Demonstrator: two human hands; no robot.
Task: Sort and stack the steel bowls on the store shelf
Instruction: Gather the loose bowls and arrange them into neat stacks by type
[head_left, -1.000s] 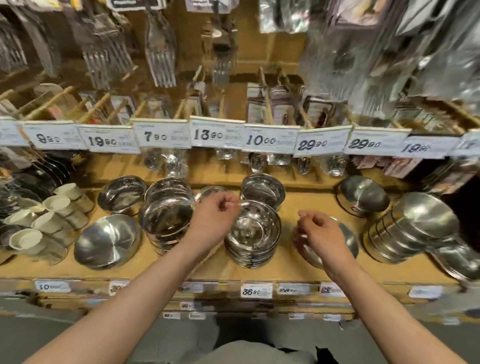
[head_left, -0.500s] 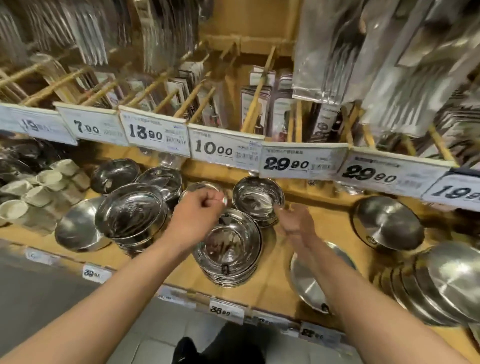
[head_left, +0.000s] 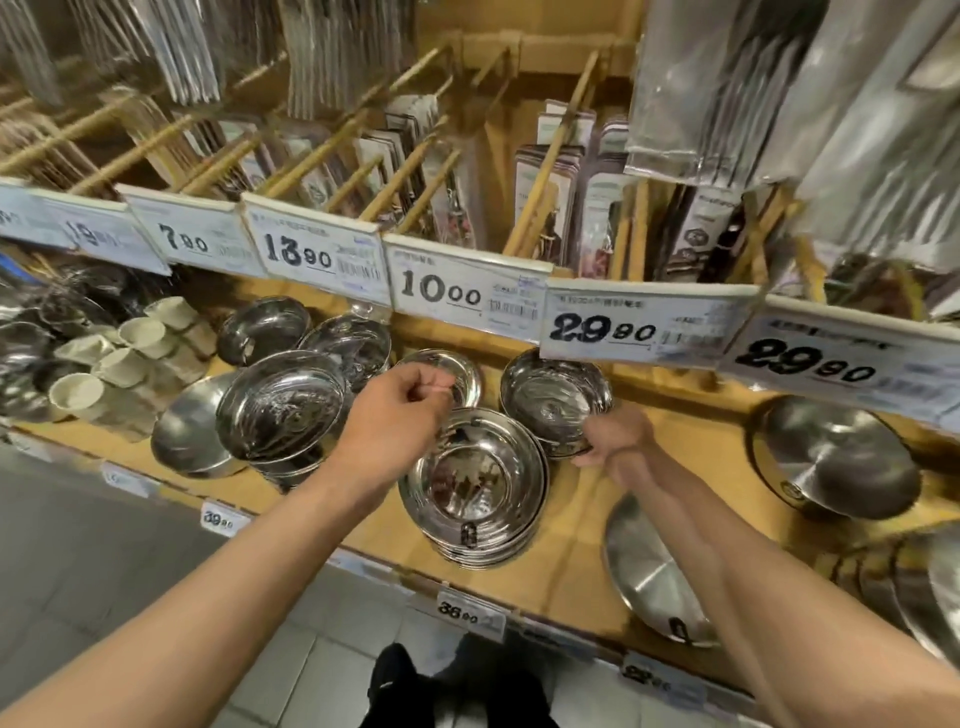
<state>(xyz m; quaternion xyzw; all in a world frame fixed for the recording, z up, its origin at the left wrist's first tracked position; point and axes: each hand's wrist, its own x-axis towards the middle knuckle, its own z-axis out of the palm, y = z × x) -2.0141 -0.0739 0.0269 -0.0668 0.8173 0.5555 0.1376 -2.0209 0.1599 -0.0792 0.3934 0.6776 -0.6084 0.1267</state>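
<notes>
1. Fingers of the left hand (head_left: 397, 415) are curled into a loose fist, fingertips drawn in toward the thumb. They sit at the near rim of a small shiny steel bowl (head_left: 457, 371), but whether they pinch that rim I cannot tell.
2. Fingers of the right hand (head_left: 615, 439) curl round the near side of a deeper polished steel bowl (head_left: 556, 397), which sits on top of a short stack at the back of the wooden store shelf (head_left: 675, 441).
3. Between the two hands, toward the shelf's front edge, stands a stack of wide mirror-bright steel bowls (head_left: 475, 480). The rims are nested closely, and a dark label shows on the near rim of the top one.
4. Left of the left hand, a taller stack of steel bowls (head_left: 283, 402) tilts toward the camera, its top bowl reflecting streaks of light.
5. Just beside that stack, a single brushed steel bowl (head_left: 189, 434) leans on its side.
6. Two more shiny bowls, one dark (head_left: 262, 327) and one bright (head_left: 348, 345), lie further back under the price tags.
7. To the right, a large matte steel bowl (head_left: 836, 457) stands tipped on its edge, and a flat steel plate (head_left: 654, 571) lies near the shelf front below the right forearm.
8. White price tags (head_left: 470, 288) hang in a row above the bowls, reading 7.90, 13.90, 10.00 and 29.90.
9. Cream-coloured cups (head_left: 140, 332) cluster at the far left of the shelf.
</notes>
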